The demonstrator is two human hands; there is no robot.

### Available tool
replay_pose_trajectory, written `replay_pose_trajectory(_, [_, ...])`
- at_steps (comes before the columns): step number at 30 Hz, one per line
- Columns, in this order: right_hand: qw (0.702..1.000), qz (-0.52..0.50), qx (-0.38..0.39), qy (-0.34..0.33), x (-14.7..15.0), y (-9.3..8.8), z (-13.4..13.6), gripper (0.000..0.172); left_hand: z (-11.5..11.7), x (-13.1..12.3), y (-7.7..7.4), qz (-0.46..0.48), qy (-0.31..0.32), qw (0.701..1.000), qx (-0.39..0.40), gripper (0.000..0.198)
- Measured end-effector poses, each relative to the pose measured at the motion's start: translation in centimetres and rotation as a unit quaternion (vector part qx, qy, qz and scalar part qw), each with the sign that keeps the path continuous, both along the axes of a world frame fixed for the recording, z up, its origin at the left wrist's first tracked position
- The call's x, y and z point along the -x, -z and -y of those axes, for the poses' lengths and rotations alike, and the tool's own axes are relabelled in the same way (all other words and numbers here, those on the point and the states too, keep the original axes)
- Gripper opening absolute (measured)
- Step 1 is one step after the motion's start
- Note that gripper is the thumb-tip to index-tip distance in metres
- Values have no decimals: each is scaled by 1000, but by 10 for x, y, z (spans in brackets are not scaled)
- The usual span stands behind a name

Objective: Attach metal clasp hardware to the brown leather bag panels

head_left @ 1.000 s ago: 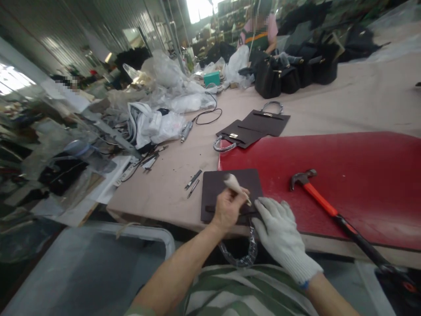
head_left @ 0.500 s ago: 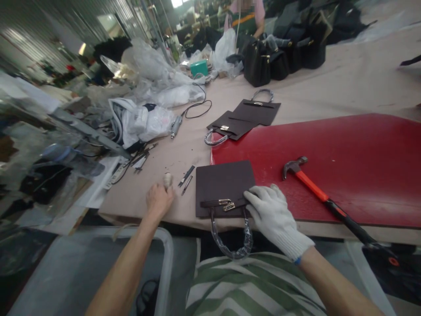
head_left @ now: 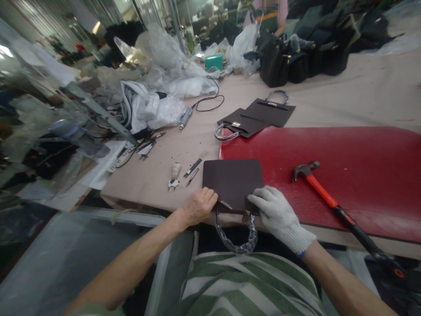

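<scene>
A dark brown handbag panel (head_left: 233, 182) lies at the table's front edge. Its plastic-wrapped handle (head_left: 237, 245) hangs over the edge towards me. My bare left hand (head_left: 202, 205) is closed at the panel's lower left, pinching the end of its strap. In a white knit glove, my right hand (head_left: 279, 210) is closed on the strap's other end at the lower right. Between the hands, the metal clasp (head_left: 226, 205) shows as two separated parts. The fingertips partly hide the strap. Left of the panel lies a small tool with a wrapped grip (head_left: 175, 171), touched by neither hand.
A claw hammer (head_left: 319, 188) rests on the red mat (head_left: 362, 171) to the right. A slim dark tool (head_left: 192, 167) and a pen-like tool (head_left: 192, 177) lie left of the panel. Farther back are two more panels (head_left: 272, 114), black bags (head_left: 274, 66) and a person (head_left: 279, 17).
My left hand has let go of the wrapped-grip tool and moved right to the panel's strap. The clasp parts, formerly together, are now apart. The view has shifted slightly.
</scene>
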State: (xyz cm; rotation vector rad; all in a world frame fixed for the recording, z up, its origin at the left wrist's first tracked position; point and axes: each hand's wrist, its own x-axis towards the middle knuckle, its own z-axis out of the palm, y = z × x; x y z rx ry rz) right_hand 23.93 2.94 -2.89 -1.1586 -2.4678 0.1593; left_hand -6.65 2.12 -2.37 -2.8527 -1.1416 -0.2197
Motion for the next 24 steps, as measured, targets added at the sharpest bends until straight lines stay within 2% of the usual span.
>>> replay_pose_trajectory(3, [998,-57,5,-15,-2,4,-2,38,0,20,9,75,65,995,-14,34])
replay_pose_trajectory(5, [994,-103,-14,-45,-4,7,-3,34,2,27,14,135,86,987,-29,36])
replay_pose_trajectory(9, [987,-140,-36,-69,-6,11,-3,24,11,22,19,168,53,983,-57,41])
replay_pose_trajectory(13, [985,-165,12,-42,-7,2,1,30,25,12,20,183,15,982,-45,43])
replay_pose_trajectory(15, [986,-157,52,-31,-5,-7,5,27,31,11,22,238,-36,971,-3,39])
replay_pose_trajectory(17, [990,-118,72,-8,-1,-16,10,25,35,9,26,312,-143,938,54,36])
replay_pose_trajectory(20, [997,-45,53,35,7,-21,16,53,35,-4,34,385,-291,865,135,49])
replay_pose_trajectory(21, [998,-29,43,46,9,-20,17,59,35,-13,35,400,-311,848,156,56])
replay_pose_trajectory(24, [996,-6,22,87,3,-12,15,59,30,-46,32,435,-330,813,200,67])
